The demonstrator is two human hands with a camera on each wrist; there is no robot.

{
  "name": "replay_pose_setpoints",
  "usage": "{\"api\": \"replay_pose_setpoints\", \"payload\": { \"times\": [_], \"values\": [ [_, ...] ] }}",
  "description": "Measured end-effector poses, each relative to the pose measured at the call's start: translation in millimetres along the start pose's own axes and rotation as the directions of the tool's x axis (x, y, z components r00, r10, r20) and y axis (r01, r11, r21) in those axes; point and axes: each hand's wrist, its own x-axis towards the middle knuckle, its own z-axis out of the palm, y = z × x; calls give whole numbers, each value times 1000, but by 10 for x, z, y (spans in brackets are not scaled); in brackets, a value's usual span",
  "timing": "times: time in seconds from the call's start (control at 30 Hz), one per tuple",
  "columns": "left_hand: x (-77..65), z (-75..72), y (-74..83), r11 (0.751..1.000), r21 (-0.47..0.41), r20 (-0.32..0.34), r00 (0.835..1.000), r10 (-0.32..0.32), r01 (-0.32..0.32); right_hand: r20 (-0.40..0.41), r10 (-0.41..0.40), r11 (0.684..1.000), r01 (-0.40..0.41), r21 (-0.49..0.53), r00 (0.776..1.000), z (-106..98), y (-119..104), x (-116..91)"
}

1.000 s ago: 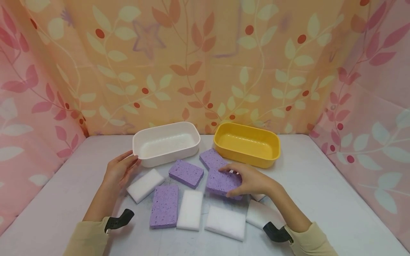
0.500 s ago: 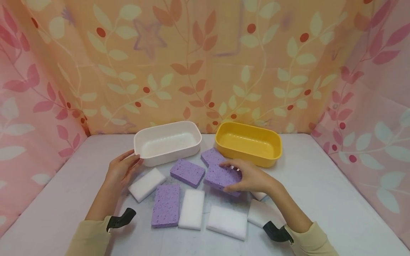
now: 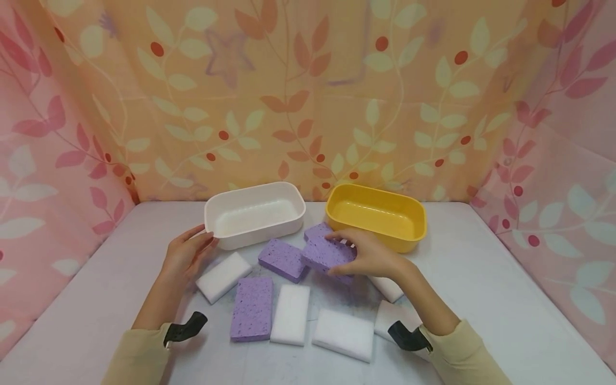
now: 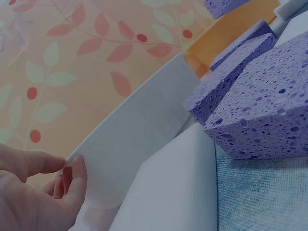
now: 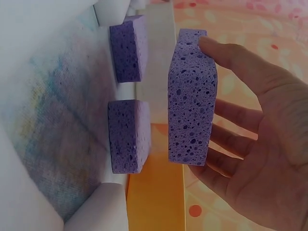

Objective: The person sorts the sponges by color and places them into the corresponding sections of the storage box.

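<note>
My right hand [image 3: 372, 256] grips a purple speckled sponge [image 3: 323, 255] by its sides, thumb against one edge and fingers on the other. In the right wrist view this sponge [image 5: 192, 103] hangs above the table, apart from two purple sponges lower down. My left hand [image 3: 185, 255] pinches the rim of the white tub [image 3: 262, 235] at its left end, thumb and finger meeting on the edge in the left wrist view [image 4: 72, 166]. Another purple sponge [image 3: 315, 231] lies partly hidden behind the held one, next to the yellow tub [image 3: 372, 229].
Two more purple sponges, one in the middle [image 3: 281, 259] and one nearer [image 3: 252, 309], lie on the white table [image 3: 486, 278]. Several white sponges lie around them, one by my left hand [image 3: 223, 278] and others in front [image 3: 343, 334]. Leaf-patterned curtains [image 3: 308, 96] enclose the back and sides.
My right hand has moved left with the purple sponge, which now overlaps the middle purple sponge in the head view. More of a white sponge beneath shows. My left hand stays at the white tub.
</note>
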Motion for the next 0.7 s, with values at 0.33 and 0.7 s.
{"api": "replay_pose_setpoints", "payload": {
  "times": [0.33,0.7],
  "values": [
    [30,-25,14,999,-24,-13,999,-44,43,21,-5,1000,6,-19,1000,3,-37,151],
    [11,-22,27,998,-48,3,999,-40,41,0,-23,998,23,-58,1000,15,-111,378]
  ]
}}
